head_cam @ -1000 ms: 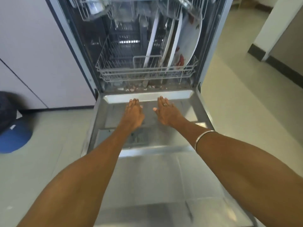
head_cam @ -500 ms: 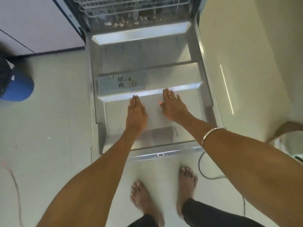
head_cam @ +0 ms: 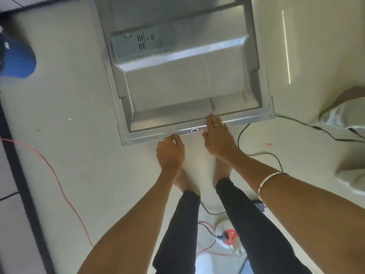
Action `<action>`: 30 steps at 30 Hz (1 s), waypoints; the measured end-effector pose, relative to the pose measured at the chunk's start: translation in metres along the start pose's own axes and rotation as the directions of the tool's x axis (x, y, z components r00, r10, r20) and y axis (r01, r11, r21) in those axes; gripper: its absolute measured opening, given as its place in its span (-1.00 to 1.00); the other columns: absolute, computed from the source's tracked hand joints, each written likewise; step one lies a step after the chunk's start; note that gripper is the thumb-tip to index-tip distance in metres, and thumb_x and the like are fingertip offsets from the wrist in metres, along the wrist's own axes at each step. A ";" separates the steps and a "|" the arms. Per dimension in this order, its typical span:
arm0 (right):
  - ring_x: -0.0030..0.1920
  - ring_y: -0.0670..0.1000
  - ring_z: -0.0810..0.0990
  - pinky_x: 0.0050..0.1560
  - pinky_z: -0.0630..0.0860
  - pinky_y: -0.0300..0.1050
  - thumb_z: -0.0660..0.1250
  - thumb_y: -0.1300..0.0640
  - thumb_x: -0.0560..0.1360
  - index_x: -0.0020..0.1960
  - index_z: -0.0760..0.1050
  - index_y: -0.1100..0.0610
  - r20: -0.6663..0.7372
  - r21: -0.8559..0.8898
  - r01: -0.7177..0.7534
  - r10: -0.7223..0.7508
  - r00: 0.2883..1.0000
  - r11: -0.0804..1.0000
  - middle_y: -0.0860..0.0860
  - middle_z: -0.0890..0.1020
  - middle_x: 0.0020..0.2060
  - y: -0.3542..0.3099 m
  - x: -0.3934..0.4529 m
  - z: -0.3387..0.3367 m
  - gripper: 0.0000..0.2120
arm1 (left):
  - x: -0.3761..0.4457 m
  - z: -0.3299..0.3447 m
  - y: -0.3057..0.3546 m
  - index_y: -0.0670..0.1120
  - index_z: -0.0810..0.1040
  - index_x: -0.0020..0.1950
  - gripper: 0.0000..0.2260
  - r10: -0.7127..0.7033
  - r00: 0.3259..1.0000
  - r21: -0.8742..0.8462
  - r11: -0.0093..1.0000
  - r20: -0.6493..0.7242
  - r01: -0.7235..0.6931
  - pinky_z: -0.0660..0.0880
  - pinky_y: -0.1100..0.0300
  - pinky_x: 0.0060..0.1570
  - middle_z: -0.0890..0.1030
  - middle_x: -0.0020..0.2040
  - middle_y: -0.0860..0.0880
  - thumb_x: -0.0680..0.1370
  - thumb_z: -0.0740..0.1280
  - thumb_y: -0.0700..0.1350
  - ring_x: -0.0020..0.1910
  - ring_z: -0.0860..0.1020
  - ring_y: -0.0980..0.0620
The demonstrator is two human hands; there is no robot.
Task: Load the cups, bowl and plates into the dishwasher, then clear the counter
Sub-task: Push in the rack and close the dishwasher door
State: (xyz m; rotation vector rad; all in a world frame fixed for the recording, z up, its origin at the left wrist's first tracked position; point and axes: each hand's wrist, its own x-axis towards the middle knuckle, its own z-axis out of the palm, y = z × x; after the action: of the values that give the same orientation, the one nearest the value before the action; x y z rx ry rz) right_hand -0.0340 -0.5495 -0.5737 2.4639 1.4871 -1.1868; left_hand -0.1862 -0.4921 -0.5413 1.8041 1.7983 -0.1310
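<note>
Blue object (head_cam: 16,58): far left on the pale floor (head_cam: 65,99), partly cut by the frame edge.

Red cable (head_cam: 57,180): trails across the floor at left, running near and rightward.

Dishwasher door (head_cam: 177,82): folded down flat, steel inner face up, centre far. Detergent compartment (head_cam: 138,43) sits on its far-left part. Racks and dishes are out of frame.

Left hand (head_cam: 169,153): arm extended forward and down, back of hand up, fingers curled together under the door's near edge, left of the latch (head_cam: 194,130). Whether they actually grip the edge cannot be told.

Right hand (head_cam: 217,137): arm extended, palm down, fingers straight and close together, laid flat over the door's near rim just right of the latch. Ring (head_cam: 216,125) on one finger; bangle (head_cam: 270,181) at the wrist.

Black cable (head_cam: 308,123): runs along the floor at right, from the door's near-right corner.
</note>
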 end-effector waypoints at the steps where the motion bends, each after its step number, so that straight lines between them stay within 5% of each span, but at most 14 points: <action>1: 0.56 0.18 0.10 0.53 0.16 0.09 0.00 -0.02 0.69 0.58 -0.03 0.28 -0.019 0.046 -0.001 0.002 1.000 0.999 0.20 0.10 0.57 -0.002 -0.010 0.001 -0.41 | -0.004 0.004 -0.002 -0.22 0.64 0.05 -0.57 -0.009 1.000 0.000 1.000 0.027 0.009 0.47 0.00 0.14 0.68 -0.01 -0.18 0.69 0.06 0.01 0.06 0.58 -0.21; 3: 0.48 0.16 0.31 0.40 0.34 0.00 0.02 0.00 0.69 0.58 0.03 0.26 -0.072 0.184 -0.024 0.038 0.997 0.983 0.19 0.23 0.53 -0.006 -0.026 0.001 -0.45 | -0.007 0.012 -0.002 -0.23 0.63 0.01 -0.54 -0.080 0.994 -0.035 0.996 0.071 0.083 0.46 0.00 0.18 0.67 -0.03 -0.18 0.69 0.06 0.05 0.07 0.58 -0.21; 6: 0.20 0.15 0.59 0.08 0.45 -0.13 0.02 -0.02 0.68 0.45 0.31 0.18 -0.140 0.276 -0.155 0.199 0.970 0.949 0.15 0.59 0.22 -0.007 -0.038 0.002 -0.57 | 0.000 0.030 0.000 -0.19 0.66 -0.03 -0.47 -0.258 0.942 -0.212 0.929 0.215 0.303 0.47 -0.02 0.23 0.68 -0.04 -0.16 0.66 0.07 0.17 0.07 0.60 -0.19; 8: 0.20 0.18 0.58 0.15 0.47 0.00 0.03 -0.12 0.65 0.36 0.44 0.15 -0.094 0.345 -0.352 0.405 0.909 0.870 0.13 0.62 0.18 -0.005 -0.030 0.003 -0.53 | 0.005 0.037 0.006 -0.08 0.61 -0.11 -0.57 -0.356 0.837 -0.464 0.709 0.415 0.532 0.57 -0.06 0.14 0.67 -0.09 -0.15 0.62 0.16 0.22 0.00 0.66 -0.20; 10: 0.21 0.19 0.57 0.19 0.49 0.09 0.01 -0.27 0.62 0.34 0.47 0.14 0.095 0.587 -0.505 0.565 0.820 0.634 0.13 0.59 0.23 -0.003 -0.014 0.002 -0.41 | 0.009 0.040 0.014 0.00 0.51 0.03 -0.69 -0.374 0.711 -0.615 0.357 0.596 0.703 0.63 -0.04 0.05 0.66 -0.02 -0.17 0.57 0.27 0.24 -0.02 0.68 -0.21; 11: 0.20 0.19 0.57 0.16 0.53 0.13 -0.03 -0.34 0.60 0.36 0.44 0.15 0.224 0.737 -0.522 0.573 0.788 0.430 0.15 0.57 0.24 -0.003 -0.005 0.002 -0.33 | 0.013 0.044 0.015 0.02 0.48 0.14 -0.65 -0.353 0.684 -0.650 0.228 0.639 0.725 0.63 -0.02 0.06 0.63 0.05 -0.18 0.54 0.31 0.26 0.01 0.67 -0.21; 13: 0.23 0.20 0.55 0.14 0.57 0.20 -0.07 -0.38 0.58 0.45 0.34 0.12 0.417 0.887 -0.458 0.508 0.754 -0.048 0.15 0.51 0.29 -0.003 0.010 0.003 -0.29 | 0.023 0.054 0.016 -0.01 0.45 0.25 -0.54 -0.308 0.672 -0.690 0.067 0.673 0.721 0.59 -0.04 0.15 0.58 0.16 -0.18 0.50 0.36 0.25 0.09 0.63 -0.20; 15: 0.32 0.20 0.49 0.22 0.52 0.23 -0.03 -0.37 0.58 0.49 0.27 0.06 0.448 0.893 -0.353 0.477 0.756 -0.280 0.15 0.44 0.38 -0.003 0.023 0.007 -0.32 | 0.032 0.061 0.015 -0.03 0.50 0.31 -0.49 -0.270 0.669 -0.697 -0.013 0.692 0.716 0.54 -0.03 0.22 0.57 0.23 -0.17 0.47 0.42 0.21 0.15 0.61 -0.16; 21: 0.37 0.17 0.44 0.24 0.51 0.27 0.14 -0.45 0.47 0.54 0.22 -0.07 0.387 0.893 -0.187 0.488 0.782 -0.408 0.08 0.40 0.44 -0.008 0.036 0.034 -0.24 | 0.051 0.074 0.005 -0.07 0.59 0.17 -0.60 -0.250 0.663 -0.706 -0.168 0.705 0.688 0.54 -0.01 0.21 0.60 0.14 -0.13 0.38 0.53 0.00 0.17 0.60 -0.14; 30: 0.31 0.22 0.50 0.13 0.59 0.21 0.16 -0.44 0.46 0.56 0.16 -0.03 0.403 0.881 -0.221 0.421 0.813 -0.418 0.16 0.41 0.42 0.001 0.030 0.029 -0.20 | 0.048 0.064 0.020 -0.06 0.60 -0.02 -0.81 -0.284 0.664 -0.722 -0.299 0.692 0.624 0.47 0.04 0.33 0.58 0.04 -0.11 0.42 0.50 -0.13 0.04 0.56 -0.08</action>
State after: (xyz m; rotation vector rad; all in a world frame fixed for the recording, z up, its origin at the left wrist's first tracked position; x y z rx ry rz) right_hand -0.0425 -0.5389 -0.6135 3.0311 -1.4092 -2.6442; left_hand -0.1424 -0.4776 -0.6090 -0.1848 1.4558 0.5567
